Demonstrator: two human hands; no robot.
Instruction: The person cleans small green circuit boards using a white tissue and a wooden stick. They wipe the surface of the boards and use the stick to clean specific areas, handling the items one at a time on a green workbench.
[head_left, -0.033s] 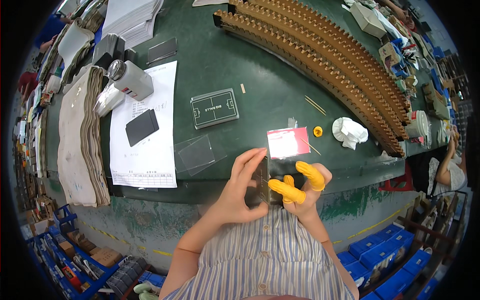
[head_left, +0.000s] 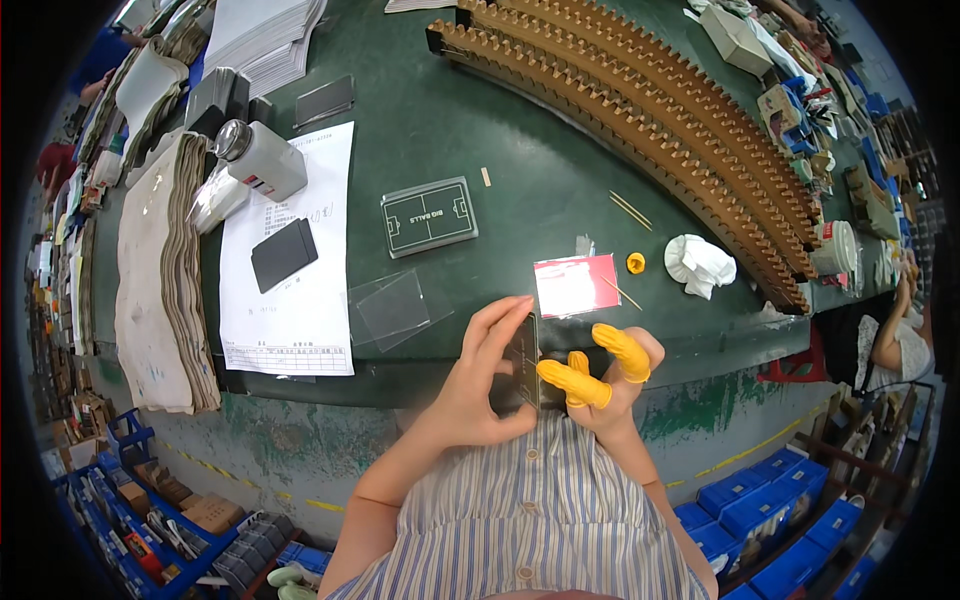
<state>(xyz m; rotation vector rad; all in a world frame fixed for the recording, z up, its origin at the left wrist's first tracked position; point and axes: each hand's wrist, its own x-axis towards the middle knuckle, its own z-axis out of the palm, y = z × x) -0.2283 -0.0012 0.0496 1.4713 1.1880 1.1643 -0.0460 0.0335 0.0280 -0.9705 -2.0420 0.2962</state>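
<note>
Just below the near edge of the green counter [head_left: 520,210], in front of the striped shirt [head_left: 530,510], both hands meet around a small dark flat panel [head_left: 522,362] held on edge. Left hand [head_left: 470,385] has its fingers [head_left: 495,320] stretched up along the panel's left face, with the thumb pressed low against it, so this hand is closed lightly on the panel. Right hand [head_left: 605,375] wears yellow finger cots [head_left: 570,382] on several fingers; one capped finger lies across the panel's lower right edge and clamps it, while another capped finger stands up free beside it. Beyond the panel, on the counter, a red and white card [head_left: 575,285] lies just past the fingertips, and a small yellow ring [head_left: 635,263] sits right of that card, near a crumpled white cloth [head_left: 700,262]. Left of the panel lies a clear plastic sheet [head_left: 395,308], partly over a printed white paper [head_left: 290,250] that carries a black rectangular piece [head_left: 283,254]. Farther from the panel, a green box with a pitch drawing [head_left: 429,216] rests near the counter's middle, and a white pump bottle [head_left: 262,160] lies at the paper's top corner. Long rows of brown slotted racks [head_left: 640,110] run diagonally across the far right of the counter, well apart from the panel.
</note>
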